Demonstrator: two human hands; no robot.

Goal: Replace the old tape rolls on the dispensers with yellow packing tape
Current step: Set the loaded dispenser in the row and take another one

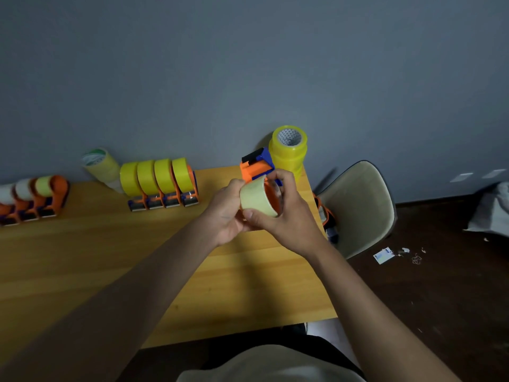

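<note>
Wooden table (96, 257) filled the lower left, bare boards open beneath the arms. Centre frame, near its right edge, left hand (225, 213) and right hand (286, 219) both grasped a pale tape roll (254, 198) on an orange dispenser (256, 168).

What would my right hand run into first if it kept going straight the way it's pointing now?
Probably the stack of yellow tape rolls against the wall. The right hand, gripping the pale roll on the orange dispenser, points up and away toward it. Depth is hard to judge.
</note>
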